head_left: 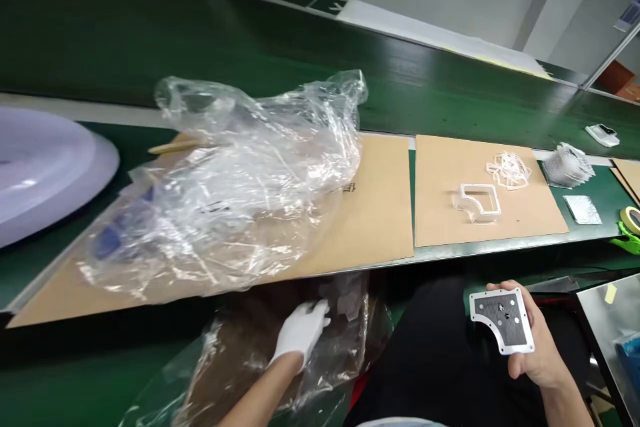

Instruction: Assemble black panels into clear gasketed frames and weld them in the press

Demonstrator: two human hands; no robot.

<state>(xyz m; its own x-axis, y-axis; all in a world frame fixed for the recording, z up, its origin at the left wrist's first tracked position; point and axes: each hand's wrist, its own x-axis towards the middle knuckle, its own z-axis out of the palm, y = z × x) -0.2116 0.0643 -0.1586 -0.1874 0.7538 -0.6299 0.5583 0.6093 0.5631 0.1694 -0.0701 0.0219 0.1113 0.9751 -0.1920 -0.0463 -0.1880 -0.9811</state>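
Observation:
My left hand [301,331], in a white glove, reaches below the bench edge into a carton [260,327] lined with a clear plastic bag [345,360]. Its fingers point right and are slightly apart, with nothing visible in them. Bare, my right hand [537,340] grips a white-framed plate [503,320] with a dark grey mesh-like panel and a concave curved corner. That plate is held above my lap, fingers behind it and thumb at its lower edge. On a cardboard sheet [535,213] lies a similarly shaped white frame [480,201] with clear plastic beside it.
Crumpled clear plastic [240,193] covers the left cardboard sheet [385,213]. A large pale roll [50,173] stands at far left. White strips [509,170], a bubble-wrap stack [569,165], yellow tape [631,219] and green-handled scissors [627,240] are to the right.

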